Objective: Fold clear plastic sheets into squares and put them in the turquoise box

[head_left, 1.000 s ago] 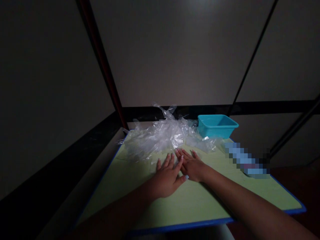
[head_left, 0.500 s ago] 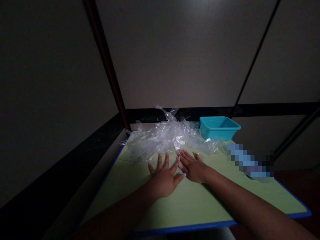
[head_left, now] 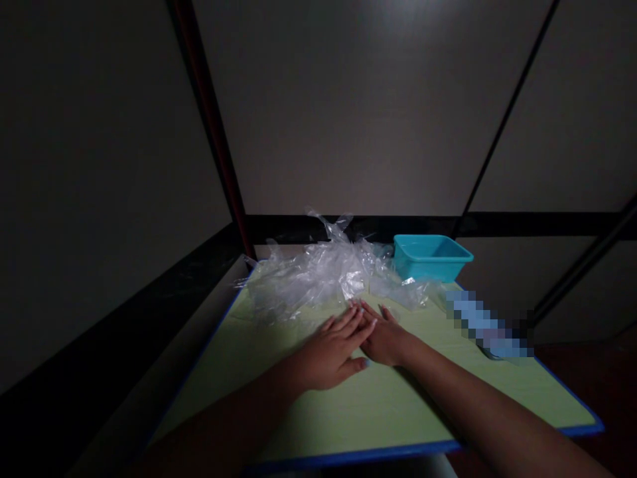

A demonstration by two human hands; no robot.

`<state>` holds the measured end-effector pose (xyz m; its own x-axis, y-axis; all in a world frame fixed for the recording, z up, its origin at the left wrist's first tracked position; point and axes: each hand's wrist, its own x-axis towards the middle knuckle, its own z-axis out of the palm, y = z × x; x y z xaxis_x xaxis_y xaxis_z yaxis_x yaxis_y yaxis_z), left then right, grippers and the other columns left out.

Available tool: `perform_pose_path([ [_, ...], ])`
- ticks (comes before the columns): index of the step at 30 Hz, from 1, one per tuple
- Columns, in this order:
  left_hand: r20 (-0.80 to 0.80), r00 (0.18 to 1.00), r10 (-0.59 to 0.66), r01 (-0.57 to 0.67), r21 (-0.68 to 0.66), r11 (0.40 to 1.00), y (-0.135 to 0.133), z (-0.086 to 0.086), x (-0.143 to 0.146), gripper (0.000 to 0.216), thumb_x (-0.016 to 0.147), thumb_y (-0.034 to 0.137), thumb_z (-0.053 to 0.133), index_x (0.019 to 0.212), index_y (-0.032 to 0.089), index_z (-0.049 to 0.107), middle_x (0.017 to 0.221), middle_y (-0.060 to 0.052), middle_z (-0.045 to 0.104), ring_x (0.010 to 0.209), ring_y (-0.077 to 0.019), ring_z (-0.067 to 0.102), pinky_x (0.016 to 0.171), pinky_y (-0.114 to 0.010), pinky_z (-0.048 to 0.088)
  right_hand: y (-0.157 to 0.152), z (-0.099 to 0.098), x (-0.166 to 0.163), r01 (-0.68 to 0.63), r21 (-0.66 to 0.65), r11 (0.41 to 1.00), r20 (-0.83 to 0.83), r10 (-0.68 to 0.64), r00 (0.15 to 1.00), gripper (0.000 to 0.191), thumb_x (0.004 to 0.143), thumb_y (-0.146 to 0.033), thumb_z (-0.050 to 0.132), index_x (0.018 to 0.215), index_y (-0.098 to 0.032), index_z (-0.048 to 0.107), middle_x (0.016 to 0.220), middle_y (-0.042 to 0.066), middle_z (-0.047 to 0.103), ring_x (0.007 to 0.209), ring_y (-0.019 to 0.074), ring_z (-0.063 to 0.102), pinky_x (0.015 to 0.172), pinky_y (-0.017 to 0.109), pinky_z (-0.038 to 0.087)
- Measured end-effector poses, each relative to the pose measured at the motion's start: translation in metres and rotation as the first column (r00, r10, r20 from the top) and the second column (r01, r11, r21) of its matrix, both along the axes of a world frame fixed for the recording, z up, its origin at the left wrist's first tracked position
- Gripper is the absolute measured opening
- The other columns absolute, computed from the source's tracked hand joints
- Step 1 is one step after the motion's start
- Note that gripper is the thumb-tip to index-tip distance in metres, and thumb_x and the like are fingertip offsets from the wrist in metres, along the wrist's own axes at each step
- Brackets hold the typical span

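Observation:
My left hand [head_left: 331, 352] lies flat on the green table [head_left: 378, 405], fingers stretched out and pointing up to the right, partly laid over my right hand. My right hand [head_left: 385, 335] also rests flat with fingers extended toward a heap of clear plastic sheets [head_left: 318, 275]. The fingertips of both hands reach the near edge of the plastic. Neither hand holds anything that I can see.
A turquoise plastic tub [head_left: 430, 255] stands at the back right of the table. A blurred object [head_left: 485, 325] lies near the right edge. The table has a blue rim. Dark wall panels and a red-brown post [head_left: 213, 133] stand behind.
My left hand's fingers, spread apart half a second ago, have closed together and swung right over my right hand. The right hand has barely moved.

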<state>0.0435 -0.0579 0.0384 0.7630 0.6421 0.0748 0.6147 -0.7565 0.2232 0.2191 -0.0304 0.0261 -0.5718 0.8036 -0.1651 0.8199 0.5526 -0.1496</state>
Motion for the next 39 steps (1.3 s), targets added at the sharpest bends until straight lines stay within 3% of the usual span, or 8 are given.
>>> perform_pose_path([
  [7,-0.075,0.996,0.053,-0.061,-0.119,0.991,0.004,-0.002,-0.006,0.059,0.09,0.053,0.024,0.141,0.029,0.005,0.148,-0.005,0.002,0.135,-0.0209,-0.002,0.106,-0.049,0.009,-0.002,0.003,0.0,0.049,-0.027,0.998,-0.049,-0.05,0.998,0.06,0.089,-0.041,0.018,0.143,-0.017,0.007,0.148,0.003,0.0,0.135,0.0235,-0.002,0.104,0.055,0.006],
  [14,-0.12,0.972,0.204,-0.219,-0.13,0.967,-0.001,0.0,-0.006,0.058,0.088,0.058,0.025,0.139,0.039,0.004,0.147,-0.008,-0.004,0.133,-0.0276,-0.007,0.101,-0.059,0.006,-0.002,0.006,0.0,0.058,-0.054,0.997,-0.064,-0.062,0.996,0.061,0.089,-0.046,0.013,0.143,-0.017,0.003,0.148,0.003,0.001,0.135,0.0221,-0.003,0.104,0.055,0.003],
  [19,-0.144,0.937,0.318,-0.337,-0.131,0.933,0.001,-0.004,-0.008,0.063,0.085,0.064,0.023,0.139,0.038,0.005,0.148,-0.009,-0.003,0.133,-0.032,-0.006,0.098,-0.063,0.008,-0.001,0.004,0.001,0.049,-0.028,0.998,-0.065,-0.05,0.997,0.063,0.089,-0.048,0.013,0.143,-0.016,0.005,0.148,0.003,0.0,0.135,0.022,-0.003,0.104,0.056,0.003],
  [23,-0.137,0.892,0.431,-0.444,-0.08,0.893,0.002,-0.013,-0.009,0.062,0.085,0.063,0.023,0.139,0.037,0.011,0.148,-0.009,0.005,0.133,-0.0335,-0.004,0.097,-0.064,0.009,0.0,0.002,0.001,0.045,-0.023,0.999,-0.064,-0.046,0.997,0.063,0.089,-0.049,0.012,0.143,-0.016,0.004,0.148,0.003,-0.001,0.135,0.0211,-0.004,0.104,0.055,0.003],
  [26,-0.055,0.873,0.485,-0.482,0.065,0.874,0.004,-0.016,-0.007,0.06,0.086,0.059,0.028,0.139,0.033,0.018,0.148,-0.01,0.01,0.134,-0.0314,-0.003,0.099,-0.062,0.006,-0.001,0.002,0.001,0.048,-0.023,0.999,-0.062,-0.049,0.997,0.063,0.089,-0.047,0.014,0.142,-0.017,0.0,0.148,0.004,-0.002,0.135,0.021,-0.004,0.104,0.055,0.002],
  [30,0.057,0.935,0.35,-0.354,0.195,0.915,0.002,-0.01,-0.001,0.063,0.088,0.054,0.029,0.141,0.025,0.014,0.149,-0.01,0.004,0.135,-0.0265,-0.005,0.104,-0.053,0.007,-0.001,0.004,0.001,0.042,-0.027,0.999,-0.053,-0.043,0.998,0.063,0.089,-0.044,0.018,0.142,-0.016,0.0,0.148,0.005,-0.002,0.135,0.0218,-0.005,0.103,0.056,0.001],
  [34,-0.031,0.996,0.086,-0.084,0.053,0.995,-0.003,-0.006,0.005,0.067,0.089,0.054,0.026,0.142,0.023,0.001,0.149,-0.006,0.001,0.135,-0.0216,-0.001,0.107,-0.045,0.013,-0.001,0.004,0.0,0.028,-0.049,0.998,-0.031,-0.029,0.999,0.063,0.088,-0.042,0.02,0.142,-0.016,0.003,0.148,0.004,-0.002,0.135,0.0232,-0.006,0.103,0.056,0.002],
  [39,-0.068,0.987,0.145,-0.147,-0.016,0.989,-0.005,-0.01,0.006,0.068,0.089,0.056,0.018,0.142,0.016,0.003,0.148,-0.01,0.007,0.136,-0.0196,0.003,0.108,-0.041,0.012,-0.001,0.005,0.0,0.05,-0.036,0.998,-0.045,-0.051,0.998,0.061,0.089,-0.043,0.017,0.143,-0.016,0.003,0.148,0.004,-0.002,0.135,0.0224,-0.004,0.104,0.056,0.002],
])
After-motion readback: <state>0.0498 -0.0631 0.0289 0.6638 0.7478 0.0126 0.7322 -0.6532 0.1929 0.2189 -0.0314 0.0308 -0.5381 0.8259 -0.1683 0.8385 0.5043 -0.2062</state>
